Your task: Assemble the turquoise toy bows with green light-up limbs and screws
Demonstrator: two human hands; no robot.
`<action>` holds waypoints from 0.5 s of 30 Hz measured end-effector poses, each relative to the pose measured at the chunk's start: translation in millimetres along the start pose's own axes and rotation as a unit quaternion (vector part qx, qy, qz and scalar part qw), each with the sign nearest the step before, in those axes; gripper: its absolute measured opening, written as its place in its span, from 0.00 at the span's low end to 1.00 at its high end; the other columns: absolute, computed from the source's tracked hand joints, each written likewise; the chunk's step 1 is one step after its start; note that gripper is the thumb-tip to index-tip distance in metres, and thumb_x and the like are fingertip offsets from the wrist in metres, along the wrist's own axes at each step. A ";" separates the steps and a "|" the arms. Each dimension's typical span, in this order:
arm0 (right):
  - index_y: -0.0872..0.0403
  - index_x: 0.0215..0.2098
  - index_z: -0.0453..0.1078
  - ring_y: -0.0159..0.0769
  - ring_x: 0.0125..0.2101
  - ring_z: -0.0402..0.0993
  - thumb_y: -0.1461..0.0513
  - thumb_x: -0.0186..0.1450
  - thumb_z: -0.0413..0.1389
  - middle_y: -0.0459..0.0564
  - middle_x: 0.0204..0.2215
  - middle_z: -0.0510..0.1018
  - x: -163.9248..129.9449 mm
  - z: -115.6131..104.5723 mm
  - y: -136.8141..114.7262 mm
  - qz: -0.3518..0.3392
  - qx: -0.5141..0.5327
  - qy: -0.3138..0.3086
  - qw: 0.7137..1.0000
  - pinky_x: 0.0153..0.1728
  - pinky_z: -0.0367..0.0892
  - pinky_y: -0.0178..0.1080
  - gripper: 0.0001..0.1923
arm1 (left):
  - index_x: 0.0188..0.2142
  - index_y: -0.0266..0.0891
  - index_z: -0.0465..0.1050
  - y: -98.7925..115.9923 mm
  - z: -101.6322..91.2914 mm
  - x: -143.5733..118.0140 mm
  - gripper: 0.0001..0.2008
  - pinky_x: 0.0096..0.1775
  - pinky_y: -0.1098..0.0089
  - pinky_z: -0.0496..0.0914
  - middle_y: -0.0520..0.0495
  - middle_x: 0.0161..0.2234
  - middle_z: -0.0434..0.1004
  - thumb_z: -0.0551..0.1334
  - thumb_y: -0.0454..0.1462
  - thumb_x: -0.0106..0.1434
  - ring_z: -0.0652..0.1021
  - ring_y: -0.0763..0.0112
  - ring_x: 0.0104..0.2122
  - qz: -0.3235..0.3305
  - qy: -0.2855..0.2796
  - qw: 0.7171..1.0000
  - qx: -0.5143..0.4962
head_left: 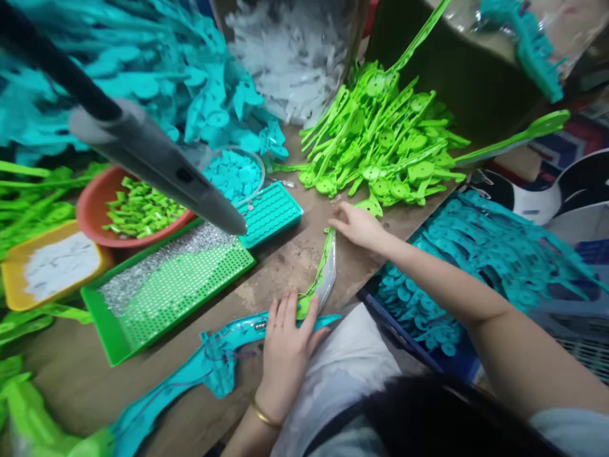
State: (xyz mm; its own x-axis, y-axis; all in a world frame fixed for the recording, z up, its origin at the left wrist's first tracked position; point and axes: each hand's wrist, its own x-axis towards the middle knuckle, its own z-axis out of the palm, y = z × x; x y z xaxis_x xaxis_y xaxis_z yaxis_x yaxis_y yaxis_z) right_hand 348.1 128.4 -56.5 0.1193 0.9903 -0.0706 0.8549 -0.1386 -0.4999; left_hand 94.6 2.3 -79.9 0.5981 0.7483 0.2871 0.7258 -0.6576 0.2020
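A curved green part with a clear cover (327, 266) lies on the brown worktable (280, 266). My left hand (285, 346), a gold bangle on its wrist, presses down on the part's near end, fingers flat and thumb alongside it. My right hand (356, 225) reaches forward and pinches its far end, just in front of a heap of green long-handled parts (380, 146). A long teal curved part with wires (209, 365) lies under and left of my left hand.
On the left are a green tray of silvery bits (166, 282), a teal tray (269, 212), a red bowl of green pieces (136, 209), a yellow tray (52, 263) and a clear bowl of teal discs (233, 174). A grey arm (143, 152) overhangs them. A blue crate of teal parts (476, 260) stands right.
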 end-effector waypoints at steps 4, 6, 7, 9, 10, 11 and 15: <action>0.58 0.45 0.69 0.47 0.42 0.70 0.60 0.68 0.49 0.60 0.42 0.77 39.9 -12.5 -7.8 -0.097 -0.151 0.127 0.976 0.40 0.64 0.43 0.13 | 0.53 0.40 0.72 -1.7 3.4 -2.6 0.21 0.53 0.48 0.68 0.30 0.54 0.70 0.62 0.43 0.62 0.73 0.51 0.53 0.010 0.012 1.000 0.012; 0.60 0.46 0.70 0.49 0.46 0.67 0.64 0.68 0.45 0.62 0.46 0.74 64.6 -22.0 -7.6 -0.128 -0.193 0.155 0.960 0.44 0.61 0.45 0.15 | 0.53 0.41 0.71 -2.1 4.8 -3.4 0.20 0.53 0.48 0.68 0.32 0.54 0.70 0.62 0.42 0.62 0.73 0.52 0.53 0.011 0.015 1.000 0.015; 0.61 0.48 0.69 0.49 0.48 0.66 0.65 0.68 0.43 0.63 0.48 0.73 77.1 -27.8 -6.2 -0.128 -0.206 0.174 0.954 0.46 0.60 0.46 0.16 | 0.53 0.41 0.71 -2.2 5.1 -3.4 0.20 0.53 0.48 0.68 0.32 0.54 0.70 0.62 0.42 0.62 0.73 0.53 0.53 0.010 0.017 1.000 0.017; 0.61 0.50 0.69 0.50 0.50 0.63 0.68 0.67 0.42 0.62 0.52 0.71 100.2 -39.9 -0.9 -0.120 -0.222 0.204 0.946 0.48 0.58 0.48 0.18 | 0.53 0.42 0.71 -2.0 5.1 -2.9 0.20 0.53 0.48 0.69 0.33 0.54 0.70 0.62 0.43 0.62 0.73 0.53 0.53 0.011 0.022 0.999 0.020; 0.61 0.51 0.69 0.50 0.52 0.61 0.69 0.66 0.43 0.62 0.53 0.70 110.0 -45.5 2.4 -0.123 -0.234 0.206 0.942 0.49 0.56 0.49 0.19 | 0.53 0.42 0.71 -1.7 5.0 -2.6 0.20 0.53 0.48 0.69 0.33 0.54 0.71 0.62 0.43 0.62 0.73 0.53 0.53 0.012 0.026 0.999 0.021; 0.60 0.50 0.70 0.51 0.54 0.60 0.70 0.66 0.43 0.61 0.55 0.69 118.1 -50.3 5.8 -0.133 -0.248 0.200 0.938 0.51 0.55 0.51 0.19 | 0.54 0.42 0.71 -1.4 5.1 -2.5 0.20 0.53 0.48 0.69 0.34 0.54 0.71 0.62 0.43 0.62 0.73 0.53 0.53 0.013 0.029 0.999 0.021; 0.55 0.44 0.74 0.49 0.57 0.57 0.71 0.65 0.44 0.57 0.55 0.70 133.0 -64.0 13.5 -0.193 -0.294 0.164 0.922 0.57 0.47 0.57 0.19 | 0.55 0.43 0.69 -3.2 8.7 -5.4 0.21 0.53 0.49 0.68 0.34 0.55 0.69 0.62 0.41 0.62 0.72 0.53 0.54 0.014 0.025 0.999 0.030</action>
State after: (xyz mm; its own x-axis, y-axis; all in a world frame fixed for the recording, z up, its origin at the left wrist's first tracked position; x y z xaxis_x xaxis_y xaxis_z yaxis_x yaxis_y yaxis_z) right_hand 407.9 258.4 -17.4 -0.1868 0.9263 0.3273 0.9800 0.1523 0.1282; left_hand 92.1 1.1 -90.3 0.6024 0.7232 0.3379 0.7289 -0.6709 0.1365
